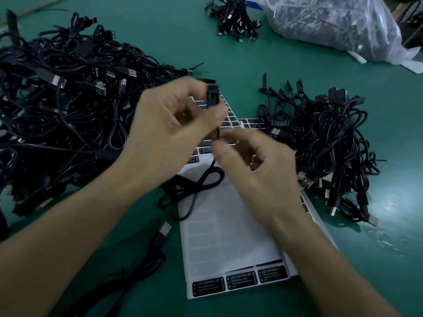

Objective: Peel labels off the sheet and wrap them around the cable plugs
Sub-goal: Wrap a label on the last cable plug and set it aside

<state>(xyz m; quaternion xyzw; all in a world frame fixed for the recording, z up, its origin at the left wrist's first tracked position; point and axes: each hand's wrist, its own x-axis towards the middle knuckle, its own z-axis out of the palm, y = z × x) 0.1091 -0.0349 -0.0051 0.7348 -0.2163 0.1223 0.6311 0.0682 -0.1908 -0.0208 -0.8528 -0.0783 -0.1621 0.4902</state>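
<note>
My left hand (176, 124) pinches a black cable plug (212, 91) between thumb and fingers, held upright above the label sheet (229, 236). The plug's cable (196, 186) hangs down and loops on the sheet. My right hand (254, 161) is just below and right of the plug, fingers curled, thumb near the cable; motion blur hides whether it holds a label. The white sheet lies in front of me with three black labels (240, 280) along its near edge and more black labels (231, 115) at its far end.
A big heap of black USB cables (59, 92) fills the left of the green table. A smaller pile (325, 143) lies right of the sheet. A cable bundle (233, 17) and a plastic bag of cables (338, 21) sit at the back. One loose USB cable (160, 234) lies near left.
</note>
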